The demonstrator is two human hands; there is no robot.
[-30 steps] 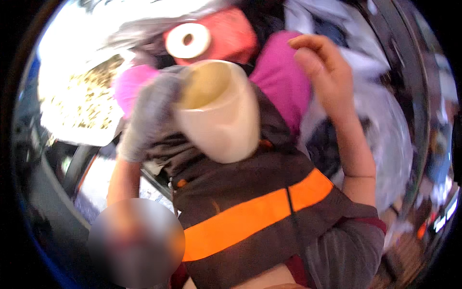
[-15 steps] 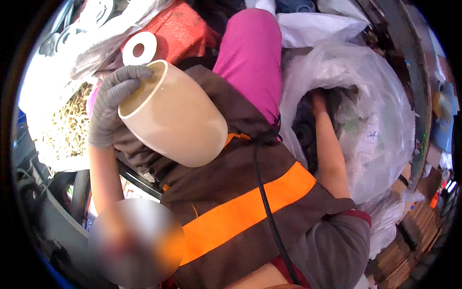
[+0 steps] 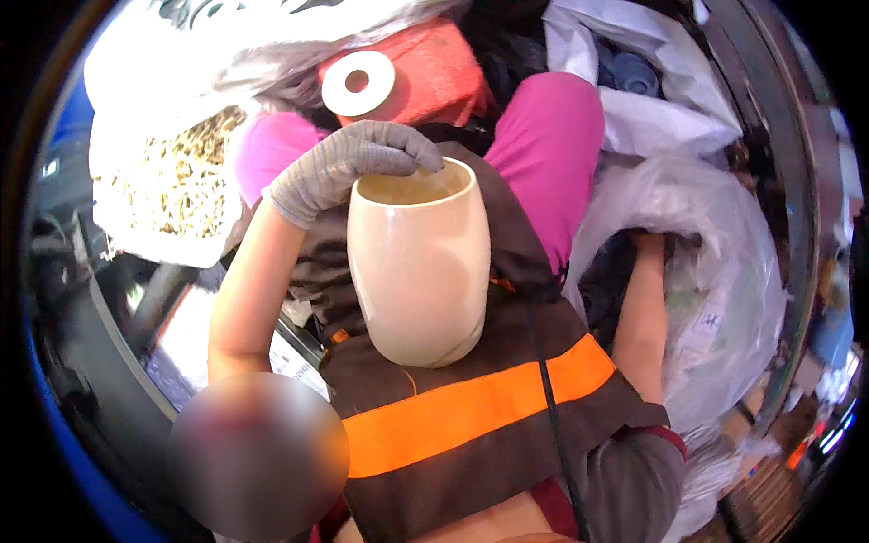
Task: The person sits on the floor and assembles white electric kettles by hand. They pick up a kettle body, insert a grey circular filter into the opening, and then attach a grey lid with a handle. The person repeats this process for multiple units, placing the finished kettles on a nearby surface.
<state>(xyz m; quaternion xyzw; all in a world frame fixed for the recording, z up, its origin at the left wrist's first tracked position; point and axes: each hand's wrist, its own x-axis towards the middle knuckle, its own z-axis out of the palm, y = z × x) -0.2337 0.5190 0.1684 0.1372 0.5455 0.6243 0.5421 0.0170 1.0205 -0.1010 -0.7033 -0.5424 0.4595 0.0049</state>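
My left hand (image 3: 348, 169), in a grey glove, is closed over the rim of a cream, glossy tumbler-shaped vessel (image 3: 418, 281). Its fingers hook into the open mouth, and the vessel hangs in front of my brown apron (image 3: 534, 271) with its mouth facing up and away. My bare right forearm reaches into a clear plastic bag (image 3: 738, 271) on the right. Only the edge of my right hand (image 3: 650, 242) shows at the bag's opening; the fingers are hidden inside, among dark things I cannot make out.
Beyond my lap, a flat white ring (image 3: 378, 92) lies on a red wrapped block (image 3: 444, 68). To the left stands a white sack (image 3: 118, 195) full of small tan pieces (image 3: 195, 181). A white bag (image 3: 625, 122) with dark round parts sits at far right, beside a dark metal rail (image 3: 792, 181).
The cream vessel has swung from a slant to nearly upright, and sits farther right in the picture with my left hand. My right hand stays in the plastic bag. The whole view has shifted.
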